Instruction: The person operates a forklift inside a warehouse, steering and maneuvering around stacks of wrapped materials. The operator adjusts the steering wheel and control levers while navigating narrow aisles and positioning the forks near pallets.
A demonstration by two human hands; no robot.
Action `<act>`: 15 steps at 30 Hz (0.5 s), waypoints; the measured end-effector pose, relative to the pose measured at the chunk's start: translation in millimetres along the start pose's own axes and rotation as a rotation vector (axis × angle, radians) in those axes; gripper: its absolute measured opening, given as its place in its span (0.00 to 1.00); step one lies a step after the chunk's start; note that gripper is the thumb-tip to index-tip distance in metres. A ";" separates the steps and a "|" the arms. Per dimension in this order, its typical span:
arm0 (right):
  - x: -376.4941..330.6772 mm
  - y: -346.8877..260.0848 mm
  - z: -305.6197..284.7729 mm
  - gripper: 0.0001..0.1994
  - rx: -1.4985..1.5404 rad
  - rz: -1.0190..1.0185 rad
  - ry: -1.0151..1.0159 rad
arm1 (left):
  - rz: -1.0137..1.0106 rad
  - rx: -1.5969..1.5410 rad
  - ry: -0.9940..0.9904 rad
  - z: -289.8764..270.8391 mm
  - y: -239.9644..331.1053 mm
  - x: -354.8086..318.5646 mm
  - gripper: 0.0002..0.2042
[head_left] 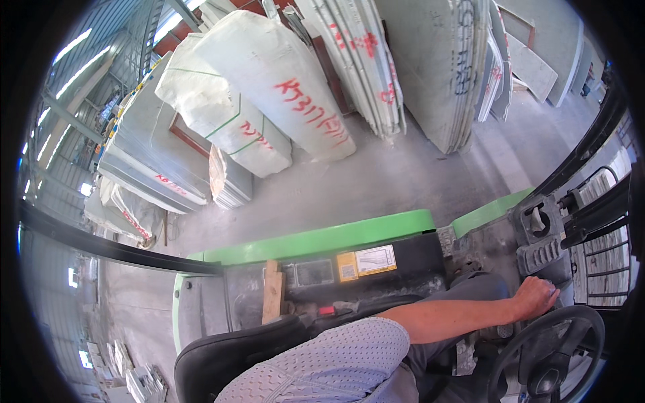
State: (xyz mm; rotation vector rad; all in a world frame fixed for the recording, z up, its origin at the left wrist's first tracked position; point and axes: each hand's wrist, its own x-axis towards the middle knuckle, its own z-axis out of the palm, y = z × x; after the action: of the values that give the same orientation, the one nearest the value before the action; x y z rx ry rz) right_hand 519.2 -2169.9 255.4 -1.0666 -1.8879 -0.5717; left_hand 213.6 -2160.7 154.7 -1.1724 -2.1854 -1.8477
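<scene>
A person's left hand (534, 296) rested with its grip closed over the rim of a black steering wheel (547, 352); stone slabs (269, 87) leaned well beyond it.

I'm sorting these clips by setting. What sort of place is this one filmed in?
Most likely a stone slab yard or warehouse, seen from a forklift seat. Large grey stone slabs lean in rows on a concrete floor, a hand rests by the steering wheel, and the green vehicle body shows below.

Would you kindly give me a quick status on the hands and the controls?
One hand resting at the black steering wheel, grip unclear. Other hand out of view. Stone slabs stacked close beside the green vehicle body.
</scene>
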 end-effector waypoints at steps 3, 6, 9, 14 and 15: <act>-88.6 -67.6 -78.8 0.17 0.182 0.140 -0.079 | 0.041 0.005 0.029 -83.1 -4.3 -59.1 0.16; -176.4 -149.8 -161.6 0.19 0.368 0.279 -0.149 | 0.039 -0.014 0.017 -168.9 -9.6 -117.7 0.15; -247.7 -244.8 -232.8 0.14 0.381 0.176 -0.238 | 0.011 -0.013 0.007 -255.1 -17.1 -178.6 0.15; -331.2 -381.6 -306.8 0.13 0.590 0.123 -0.297 | 0.013 0.006 -0.011 -382.3 -39.0 -281.3 0.15; -343.4 -398.9 -319.6 0.13 0.645 0.111 -0.329 | 0.002 0.009 -0.022 -402.7 -42.3 -301.5 0.15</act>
State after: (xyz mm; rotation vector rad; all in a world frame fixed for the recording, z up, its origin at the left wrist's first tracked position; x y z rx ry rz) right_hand 415.9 -2765.2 136.3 -0.8510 -2.0618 0.2919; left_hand 235.9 -2660.6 87.7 -1.1980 -2.2007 -1.8310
